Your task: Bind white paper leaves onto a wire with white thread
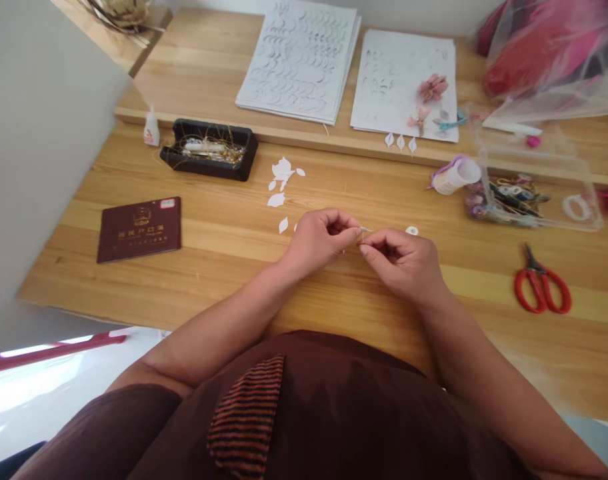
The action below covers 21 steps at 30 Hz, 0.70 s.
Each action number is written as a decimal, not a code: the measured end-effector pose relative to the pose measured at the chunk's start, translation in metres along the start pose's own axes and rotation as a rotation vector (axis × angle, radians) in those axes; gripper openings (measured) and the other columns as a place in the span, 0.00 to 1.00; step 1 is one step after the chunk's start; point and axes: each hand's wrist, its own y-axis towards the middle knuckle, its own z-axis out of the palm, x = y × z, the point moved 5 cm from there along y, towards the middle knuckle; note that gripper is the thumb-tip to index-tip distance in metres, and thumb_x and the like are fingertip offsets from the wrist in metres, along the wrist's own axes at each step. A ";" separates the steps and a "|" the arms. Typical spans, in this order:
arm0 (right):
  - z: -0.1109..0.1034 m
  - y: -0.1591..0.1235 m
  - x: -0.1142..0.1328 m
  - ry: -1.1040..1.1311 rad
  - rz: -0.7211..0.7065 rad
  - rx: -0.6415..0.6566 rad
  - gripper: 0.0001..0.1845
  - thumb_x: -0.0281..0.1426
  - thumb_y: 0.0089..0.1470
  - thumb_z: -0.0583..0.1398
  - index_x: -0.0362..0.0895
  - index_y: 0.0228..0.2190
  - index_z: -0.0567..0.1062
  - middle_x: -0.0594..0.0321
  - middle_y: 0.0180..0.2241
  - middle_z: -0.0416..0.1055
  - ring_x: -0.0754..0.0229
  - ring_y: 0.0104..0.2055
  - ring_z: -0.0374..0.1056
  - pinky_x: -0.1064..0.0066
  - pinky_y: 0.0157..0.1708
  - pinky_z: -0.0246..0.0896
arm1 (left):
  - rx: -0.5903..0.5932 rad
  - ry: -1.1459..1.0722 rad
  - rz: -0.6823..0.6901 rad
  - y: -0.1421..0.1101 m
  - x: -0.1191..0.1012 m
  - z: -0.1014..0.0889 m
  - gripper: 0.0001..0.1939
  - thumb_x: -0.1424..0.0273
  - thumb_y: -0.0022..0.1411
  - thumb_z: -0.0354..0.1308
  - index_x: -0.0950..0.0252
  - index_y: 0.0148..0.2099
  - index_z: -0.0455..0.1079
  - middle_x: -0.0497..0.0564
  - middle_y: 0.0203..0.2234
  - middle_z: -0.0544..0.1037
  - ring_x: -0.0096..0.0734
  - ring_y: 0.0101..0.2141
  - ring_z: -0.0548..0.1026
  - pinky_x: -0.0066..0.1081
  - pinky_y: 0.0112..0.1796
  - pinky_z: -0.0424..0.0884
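Brown clothing (344,407) nearest, left hand (321,240) pinches a slim white piece (365,229), right hand (404,261) pinched closed beside it.

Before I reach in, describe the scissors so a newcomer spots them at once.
On the light wooden desk, find the open, clear plastic box of small craft parts on the right. Just below it in the picture lie the scissors, dark blades pointing toward the box. Two large red handle loops set them apart from the clear box.

Light wooden desk (224,293), raised wooden shelf (199,67), pale wall (414,15)
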 end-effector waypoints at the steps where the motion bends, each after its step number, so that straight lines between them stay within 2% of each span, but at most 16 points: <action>1: -0.001 0.000 0.003 -0.031 -0.032 -0.005 0.05 0.27 0.58 0.64 0.45 0.29 0.77 0.69 0.23 0.71 0.67 0.23 0.60 0.72 0.24 0.55 | -0.017 0.058 0.035 -0.001 -0.001 0.000 0.03 0.72 0.57 0.66 0.67 0.33 0.77 0.47 0.26 0.79 0.20 0.24 0.70 0.24 0.28 0.67; 4: -0.003 0.000 0.011 -0.084 -0.114 -0.005 0.05 0.25 0.56 0.64 0.45 0.29 0.77 0.69 0.23 0.72 0.67 0.23 0.60 0.71 0.24 0.55 | -0.035 0.184 0.113 -0.003 -0.003 0.001 0.02 0.73 0.57 0.65 0.68 0.34 0.78 0.47 0.26 0.80 0.20 0.25 0.71 0.24 0.29 0.66; 9: -0.012 0.001 0.010 -0.088 -0.100 -0.058 0.04 0.26 0.57 0.65 0.46 0.30 0.78 0.68 0.23 0.70 0.67 0.22 0.59 0.70 0.23 0.54 | 0.081 0.228 0.128 -0.004 0.000 0.007 0.04 0.73 0.59 0.63 0.68 0.34 0.79 0.47 0.26 0.80 0.22 0.26 0.71 0.24 0.29 0.66; 13: -0.018 0.004 -0.001 -0.007 -0.016 -0.124 0.04 0.29 0.57 0.66 0.47 0.30 0.79 0.66 0.24 0.72 0.65 0.23 0.61 0.70 0.24 0.55 | 0.169 0.141 0.046 -0.004 0.002 0.009 0.06 0.69 0.59 0.65 0.68 0.35 0.78 0.47 0.25 0.79 0.21 0.26 0.70 0.24 0.28 0.64; 17: -0.017 0.009 -0.016 0.175 0.125 -0.129 0.04 0.32 0.55 0.68 0.47 0.28 0.79 0.64 0.26 0.76 0.63 0.26 0.66 0.69 0.27 0.61 | 0.262 -0.062 -0.075 -0.005 0.005 0.011 0.11 0.64 0.57 0.69 0.68 0.36 0.78 0.47 0.25 0.78 0.20 0.23 0.69 0.24 0.27 0.65; 21: -0.012 0.013 -0.025 0.326 0.259 -0.069 0.07 0.35 0.51 0.70 0.47 0.27 0.79 0.67 0.22 0.72 0.66 0.22 0.61 0.70 0.22 0.55 | 0.304 -0.225 -0.104 -0.004 0.006 0.011 0.15 0.62 0.54 0.73 0.69 0.37 0.79 0.46 0.24 0.77 0.21 0.24 0.71 0.25 0.28 0.67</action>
